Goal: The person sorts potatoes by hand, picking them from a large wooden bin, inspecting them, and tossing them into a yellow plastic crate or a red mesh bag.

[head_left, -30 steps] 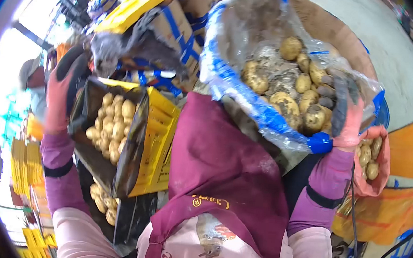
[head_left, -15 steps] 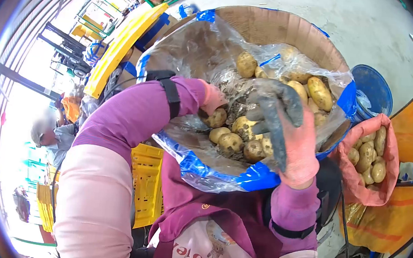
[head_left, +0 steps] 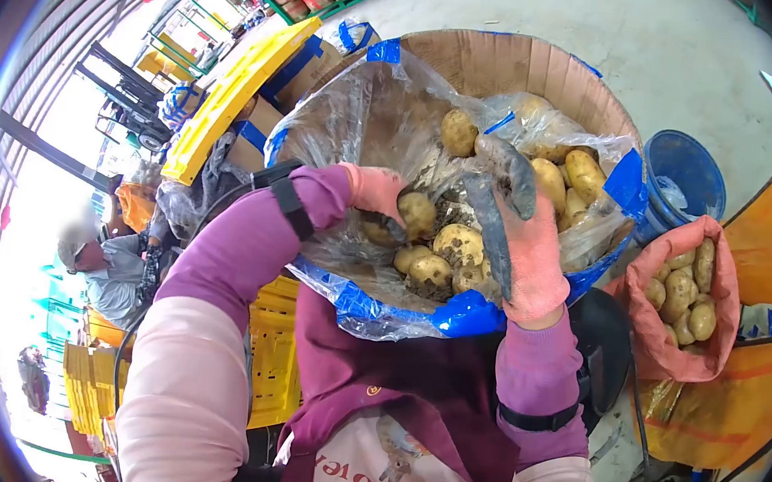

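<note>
The potato [head_left: 418,213] in hand sits at the near side of the heap, inside the plastic-lined cardboard bin [head_left: 530,65], and the left hand [head_left: 376,194] has its gloved grip closed around it from above, fingers curled over its top. To take it cleanly, the pull is best made straight up and toward the body, so that the loose potatoes [head_left: 444,255] just beside it do not roll and the thin plastic liner [head_left: 360,119] is not snagged by the glove. The right hand [head_left: 523,244] rests with its grip released, palm flat and dark fingertips [head_left: 511,174] spread over the pile; judged from here, it serves well as a steadying stop. Soil clings to the tubers, so a firm, full-palm hold looks safer than a fingertip pinch. To the right stands a red mesh sack [head_left: 676,340] of potatoes, with a blue bucket [head_left: 686,171] behind it; yellow crates [head_left: 275,351] lie at the left.
</note>
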Action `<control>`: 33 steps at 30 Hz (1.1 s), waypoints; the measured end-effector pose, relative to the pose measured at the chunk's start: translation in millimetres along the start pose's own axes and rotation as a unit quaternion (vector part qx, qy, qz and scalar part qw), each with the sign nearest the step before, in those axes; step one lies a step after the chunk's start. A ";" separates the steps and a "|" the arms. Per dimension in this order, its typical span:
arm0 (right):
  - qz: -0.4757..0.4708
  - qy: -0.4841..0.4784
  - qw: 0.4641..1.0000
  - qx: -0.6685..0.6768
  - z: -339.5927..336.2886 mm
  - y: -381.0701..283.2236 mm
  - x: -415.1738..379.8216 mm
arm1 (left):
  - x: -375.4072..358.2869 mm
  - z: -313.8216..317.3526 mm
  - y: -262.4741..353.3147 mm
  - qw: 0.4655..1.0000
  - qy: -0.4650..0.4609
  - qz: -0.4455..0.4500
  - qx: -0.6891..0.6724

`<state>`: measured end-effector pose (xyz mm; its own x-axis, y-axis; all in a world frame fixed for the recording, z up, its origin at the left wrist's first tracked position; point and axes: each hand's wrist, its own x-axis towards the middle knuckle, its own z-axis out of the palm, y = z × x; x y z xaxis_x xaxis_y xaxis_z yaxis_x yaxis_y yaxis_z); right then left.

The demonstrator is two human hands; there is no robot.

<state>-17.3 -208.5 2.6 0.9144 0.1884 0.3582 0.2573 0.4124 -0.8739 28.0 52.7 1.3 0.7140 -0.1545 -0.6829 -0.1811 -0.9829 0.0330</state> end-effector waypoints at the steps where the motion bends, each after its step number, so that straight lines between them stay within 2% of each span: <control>1: 0.006 0.000 1.000 -0.011 0.8 8.5 -0.9 | -13.2 -11.7 10.1 1.000 0.008 0.005 0.000; 3: 0.009 -0.006 0.999 -0.030 0.6 2.8 -2.5 | -52.1 -33.7 34.1 0.970 0.153 0.117 -0.146; 4: 0.094 -0.032 0.990 0.097 -0.7 -8.0 -6.1 | -68.1 -35.9 43.4 0.968 0.161 0.120 -0.150; 5: 0.178 -0.058 0.957 0.222 -2.0 -15.5 -8.0 | -82.6 -34.7 54.0 0.922 0.232 0.179 -0.252; 6: 0.169 -0.095 0.950 0.244 -3.8 -9.4 -7.8 | -93.7 -31.0 61.4 0.858 0.297 0.236 -0.346; 7: 0.167 -0.100 0.951 0.239 -5.4 -10.0 -10.8 | -101.1 -26.1 65.4 0.854 0.304 0.238 -0.348; 8: 0.120 -0.140 0.968 0.173 -7.0 -11.7 -17.0 | -107.6 -20.3 69.2 0.828 0.315 0.194 -0.421; 9: 0.115 -0.168 0.967 0.154 -8.6 -13.4 -15.3 | -115.6 -14.2 72.8 0.794 0.323 0.149 -0.492; 10: 0.110 -0.196 0.965 0.134 -10.2 -15.1 -13.6 | -131.7 -11.1 76.4 0.781 0.288 0.134 -0.538; 11: 0.103 -0.224 0.962 0.115 -11.9 -16.7 -11.8 | -131.7 -0.3 72.3 0.777 0.291 0.138 -0.541; 12: 0.002 -0.229 0.973 -0.024 -9.2 -11.9 -9.1 | -128.8 10.3 69.4 0.798 0.362 0.197 -0.440; 13: -0.048 -0.233 0.967 -0.096 -8.4 -10.7 -10.8 | -127.3 20.0 67.2 0.804 0.427 0.250 -0.331; 14: -0.098 -0.230 0.954 -0.167 -6.7 -10.8 -12.2 | -123.5 28.9 69.1 0.757 0.349 0.247 -0.494; 15: -0.039 -0.225 0.967 -0.115 3.1 -24.8 -15.0 | -131.1 30.6 71.9 0.791 0.381 0.252 -0.407; 18: 0.058 -0.188 0.978 -0.065 12.0 -31.7 -18.8 | -132.1 44.5 82.8 0.781 0.408 0.240 -0.407; 19: 0.097 -0.157 0.981 -0.060 13.0 -31.1 -19.1 | -130.2 46.6 87.0 0.736 0.405 0.215 -0.499; 20: 0.097 -0.156 0.981 -0.066 13.4 -31.9 -19.1 | -128.8 48.7 88.3 0.682 0.396 0.188 -0.585; 21: 0.089 -0.156 0.979 -0.096 13.1 -32.9 -18.4 | -127.0 50.4 86.7 0.680 0.395 0.194 -0.586; 23: 0.084 -0.154 0.976 -0.132 13.3 -35.5 -18.6 | -119.8 54.5 85.7 0.703 0.484 0.173 -0.491; 24: 0.085 -0.143 0.979 -0.118 16.1 -37.3 -18.9 | -119.8 55.0 84.9 0.724 0.491 0.132 -0.466; 27: 0.077 -0.128 0.984 -0.100 14.4 -30.3 -21.2 | -111.7 54.9 78.8 0.691 0.534 0.113 -0.474; 29: 0.065 -0.124 0.986 -0.095 9.2 -20.2 -19.0 | -102.3 58.6 71.4 0.682 0.519 0.137 -0.497; 31: 0.021 -0.132 0.985 -0.107 7.2 -15.0 -14.0 | -99.9 59.0 74.8 0.613 0.485 0.226 -0.581; 33: -0.007 -0.139 0.979 -0.150 7.1 -18.6 -14.4 | -103.7 57.6 84.1 0.562 0.459 0.242 -0.644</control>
<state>-37.4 -212.5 16.0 0.8005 0.4368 0.4103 0.3882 0.1437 -0.9103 -100.2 -8.2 32.9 0.9473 0.1589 0.2782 -0.2866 0.0317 0.9575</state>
